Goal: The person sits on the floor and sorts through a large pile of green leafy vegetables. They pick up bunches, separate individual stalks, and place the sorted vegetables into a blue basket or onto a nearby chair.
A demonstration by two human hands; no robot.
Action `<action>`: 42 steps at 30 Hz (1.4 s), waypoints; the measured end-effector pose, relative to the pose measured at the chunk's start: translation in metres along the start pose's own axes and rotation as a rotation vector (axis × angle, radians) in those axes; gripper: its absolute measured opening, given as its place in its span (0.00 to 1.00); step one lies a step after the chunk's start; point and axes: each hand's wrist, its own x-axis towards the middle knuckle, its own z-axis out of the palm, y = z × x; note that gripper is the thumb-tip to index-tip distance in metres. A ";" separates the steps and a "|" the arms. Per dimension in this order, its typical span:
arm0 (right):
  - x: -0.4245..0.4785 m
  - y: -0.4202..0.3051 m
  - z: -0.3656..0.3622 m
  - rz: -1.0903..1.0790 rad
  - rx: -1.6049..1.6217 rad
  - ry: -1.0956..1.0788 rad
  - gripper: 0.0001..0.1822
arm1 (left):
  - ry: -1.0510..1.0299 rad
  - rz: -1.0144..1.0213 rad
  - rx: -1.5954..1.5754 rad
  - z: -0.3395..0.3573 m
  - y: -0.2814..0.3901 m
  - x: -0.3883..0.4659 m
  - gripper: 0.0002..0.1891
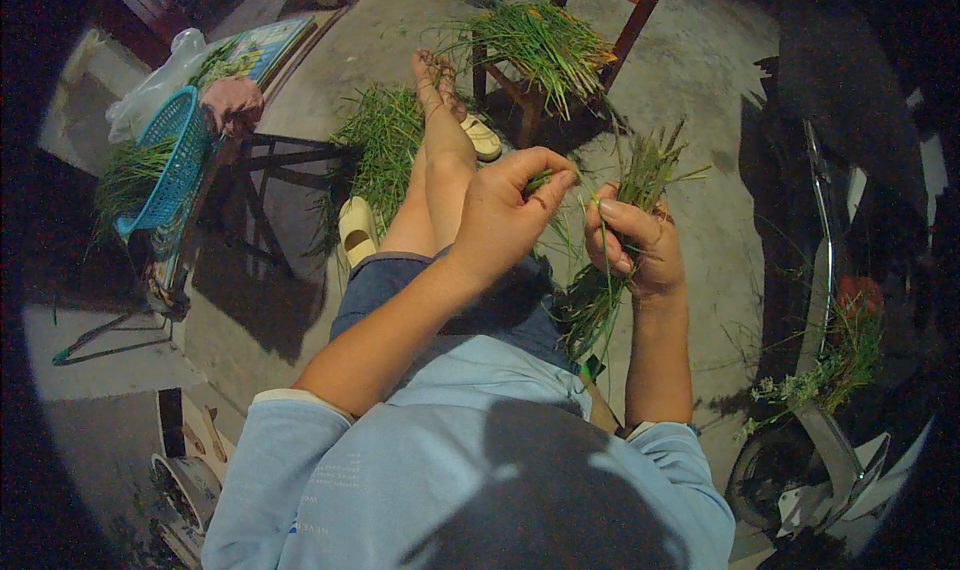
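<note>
My right hand point(641, 240) is closed around a bundle of green and brownish grass-like stems point(649, 168), whose ends stick out above and below the fist. Just left of it, my left hand point(525, 195) pinches thin green stalks between thumb and forefinger, with some green pieces inside the curled fingers. A few long blades run between the two hands. Beyond them a large heap of green stalks point(551, 44) lies on the seat of a wooden chair point(637, 22). Another heap of loose grass-like greens point(379, 150) lies on the floor beside my legs.
At left, a blue plastic basket point(169, 165) with greens, a pink cloth point(234, 104) and a clear plastic bag point(157, 89) are on or beside a table. Pale yellow shoes point(358, 232) sit by my legs. More greens point(847, 367) lie on a dark vehicle-like object at right.
</note>
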 end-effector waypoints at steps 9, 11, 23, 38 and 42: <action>-0.001 -0.005 -0.002 0.021 -0.056 0.022 0.08 | -0.085 -0.433 0.116 -0.016 -0.006 0.008 0.13; 0.000 -0.002 -0.004 0.033 -0.092 0.052 0.08 | -0.122 -0.570 -0.193 -0.015 0.012 0.010 0.14; 0.008 0.006 0.010 0.080 -0.216 0.029 0.11 | 0.066 -0.569 -0.800 -0.013 0.013 0.008 0.13; 0.015 0.016 0.002 -0.084 -0.050 0.008 0.17 | 0.106 -0.506 -0.616 -0.009 0.011 0.003 0.05; 0.017 0.020 -0.008 -0.098 -0.025 -0.076 0.15 | 0.210 -0.561 -0.612 -0.013 0.006 0.003 0.05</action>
